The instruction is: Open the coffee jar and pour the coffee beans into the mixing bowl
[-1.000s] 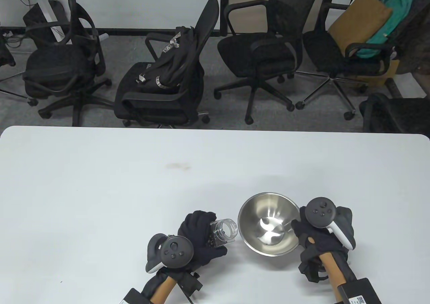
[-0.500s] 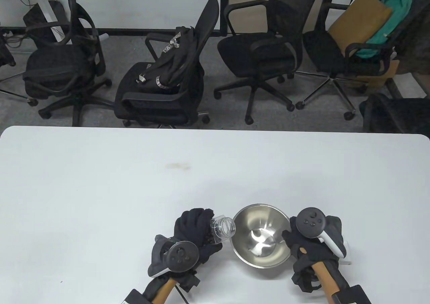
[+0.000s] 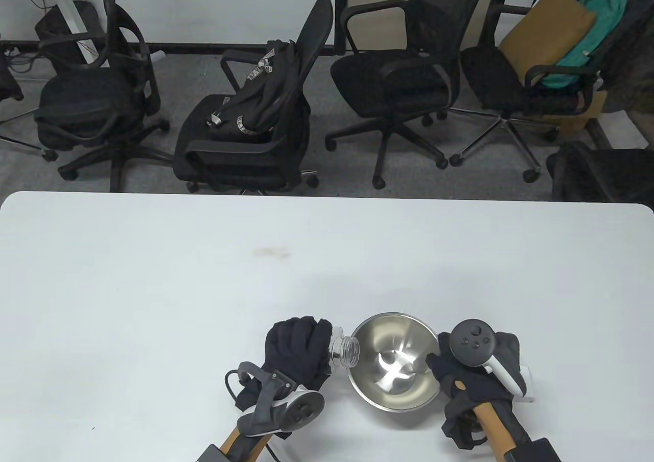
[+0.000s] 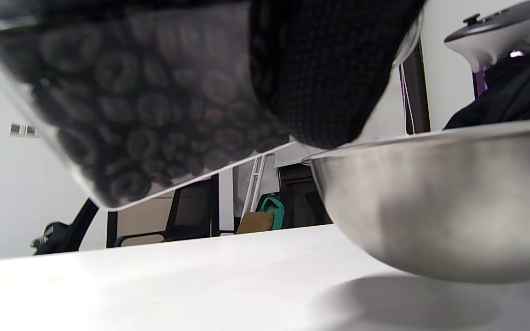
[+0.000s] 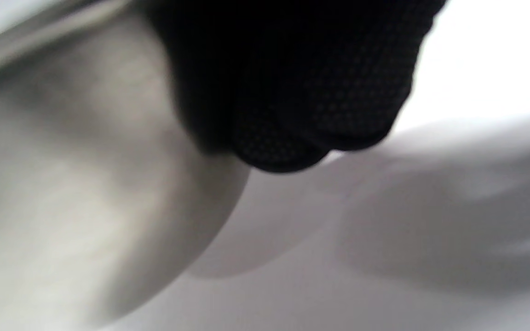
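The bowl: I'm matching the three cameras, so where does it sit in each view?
Table view: bowl at bottom centre-right, between the hands.
Left wrist view: bowl fills the right side, seen from outside.
Right wrist view: its blurred outer wall fills the left.
Shared landmark: the white table.

we look down from high over the table point(image 3: 153, 288), facing the chairs point(image 3: 393, 78) beyond. our left wrist view sits low near the tabletop, close under the jar point(image 4: 145, 105), looking sideways. our right wrist view is pressed close and blurred. all three share the bowl point(image 3: 393, 365).
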`<state>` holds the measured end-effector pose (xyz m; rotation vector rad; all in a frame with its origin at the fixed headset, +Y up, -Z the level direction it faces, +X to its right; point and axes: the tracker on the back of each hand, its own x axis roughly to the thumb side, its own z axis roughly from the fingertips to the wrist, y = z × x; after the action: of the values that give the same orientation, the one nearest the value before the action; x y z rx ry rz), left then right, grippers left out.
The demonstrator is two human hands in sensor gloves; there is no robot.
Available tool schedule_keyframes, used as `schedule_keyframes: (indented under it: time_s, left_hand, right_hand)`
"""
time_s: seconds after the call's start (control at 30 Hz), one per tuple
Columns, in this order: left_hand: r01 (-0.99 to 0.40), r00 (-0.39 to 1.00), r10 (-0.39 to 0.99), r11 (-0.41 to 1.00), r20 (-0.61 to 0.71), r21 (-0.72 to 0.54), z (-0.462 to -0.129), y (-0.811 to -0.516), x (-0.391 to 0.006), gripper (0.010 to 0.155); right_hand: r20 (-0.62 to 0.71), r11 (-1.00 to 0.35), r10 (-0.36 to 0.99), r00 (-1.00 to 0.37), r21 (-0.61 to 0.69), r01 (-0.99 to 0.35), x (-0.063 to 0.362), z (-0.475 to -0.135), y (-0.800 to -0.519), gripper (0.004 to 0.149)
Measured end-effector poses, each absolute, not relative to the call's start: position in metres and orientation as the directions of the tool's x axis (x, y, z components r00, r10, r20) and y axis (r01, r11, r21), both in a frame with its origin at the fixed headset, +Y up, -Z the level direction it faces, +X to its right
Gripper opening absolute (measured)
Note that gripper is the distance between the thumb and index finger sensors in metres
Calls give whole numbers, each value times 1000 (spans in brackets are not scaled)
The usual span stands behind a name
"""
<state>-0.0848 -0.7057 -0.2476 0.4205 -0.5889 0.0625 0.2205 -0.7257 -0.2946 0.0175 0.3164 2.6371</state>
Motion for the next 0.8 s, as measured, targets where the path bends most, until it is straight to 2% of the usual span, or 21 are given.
schedule_keyframes:
  time_s: [0.33, 0.8]
  left_hand:
    - [9, 792, -319, 859, 521, 512, -239, -708, -73, 90]
    - [142, 718, -522, 758, 461, 636, -232, -710, -63, 88]
  right_hand:
    - [-30, -859, 462, -886, 234, -455, 217, -292, -727, 37]
    - [-14, -849, 470, -883, 267, -456, 213, -291, -729, 38]
